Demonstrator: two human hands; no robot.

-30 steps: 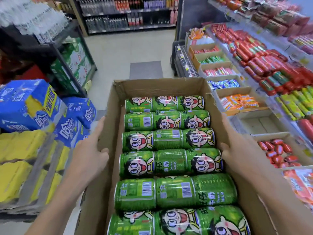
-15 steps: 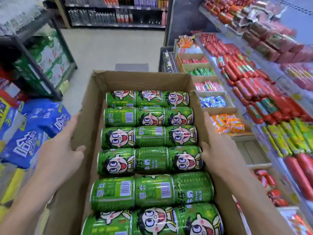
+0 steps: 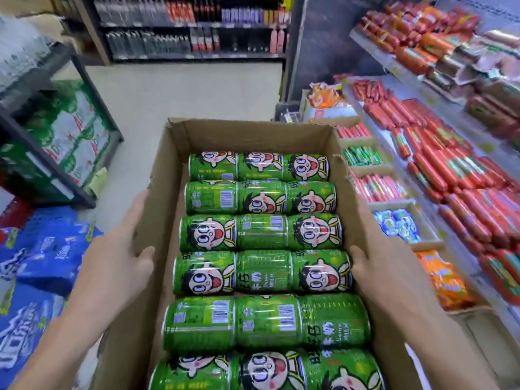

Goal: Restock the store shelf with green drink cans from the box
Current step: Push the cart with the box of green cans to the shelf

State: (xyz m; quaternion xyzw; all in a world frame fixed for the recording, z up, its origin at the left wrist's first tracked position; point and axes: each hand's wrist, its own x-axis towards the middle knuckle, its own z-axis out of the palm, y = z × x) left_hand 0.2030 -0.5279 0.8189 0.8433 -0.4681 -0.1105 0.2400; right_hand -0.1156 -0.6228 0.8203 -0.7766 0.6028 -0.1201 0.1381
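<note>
An open cardboard box (image 3: 247,128) fills the middle of the view, held up in front of me. Inside lie several rows of green drink cans (image 3: 261,232) on their sides, three across, with a cartoon face on them. My left hand (image 3: 115,257) grips the box's left wall, fingers flat along the outside and thumb hooked over the rim. My right hand (image 3: 385,266) grips the right wall the same way, its thumb touching a can at the edge.
A store shelf with red sausages (image 3: 450,170) and cardboard trays of snacks (image 3: 399,223) runs along the right. Blue packs (image 3: 42,257) and a black rack of green cartons (image 3: 70,136) stand on the left. The aisle floor (image 3: 183,94) leads to a drinks shelf (image 3: 191,29).
The box and both hands have travelled along the aisle, so the blue packs and right-hand shelf trays have slid back. Both hands keep the same hold on the box walls.
</note>
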